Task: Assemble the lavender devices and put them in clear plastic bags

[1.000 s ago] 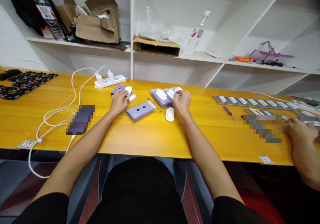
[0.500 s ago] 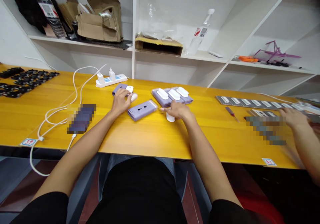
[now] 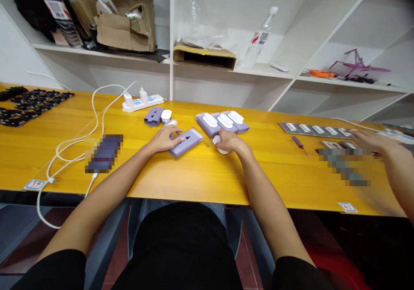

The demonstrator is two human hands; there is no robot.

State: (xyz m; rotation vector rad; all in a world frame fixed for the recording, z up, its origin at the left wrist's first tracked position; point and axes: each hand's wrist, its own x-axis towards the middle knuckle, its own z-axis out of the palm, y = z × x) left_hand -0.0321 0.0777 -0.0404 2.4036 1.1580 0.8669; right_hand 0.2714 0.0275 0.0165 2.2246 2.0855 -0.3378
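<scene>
A lavender rectangular box (image 3: pixel 185 147) with black marks lies on the table in front of me. My left hand (image 3: pixel 165 138) grips its left end, thumb over the top face. To the right, my right hand (image 3: pixel 230 141) is closed on a white oval plastic piece (image 3: pixel 221 151), partly covered by the fingers. Small wire-like coils (image 3: pixel 207 141) lie between box and hand. Behind the left hand are a rounded white piece (image 3: pixel 171 122), a white socket-like block (image 3: pixel 166 116) and another lavender box (image 3: pixel 153 115). Lavender boxes topped with white oval pieces (image 3: pixel 225 120) stand behind my right hand.
A power strip (image 3: pixel 144 103) with plugs and white cables sits at the back left, near a blurred phone (image 3: pixel 105 153). A screwdriver (image 3: pixel 300 145) and a long strip of white parts (image 3: pixel 310 129) lie right, by a co-worker's hand (image 3: pixel 377 141). Shelves (image 3: pixel 284 73) rise behind.
My left hand has left the rounded white piece and moved right and down onto the lavender box. My right hand has lifted and tilted the white oval piece slightly. The co-worker's hand has shifted.
</scene>
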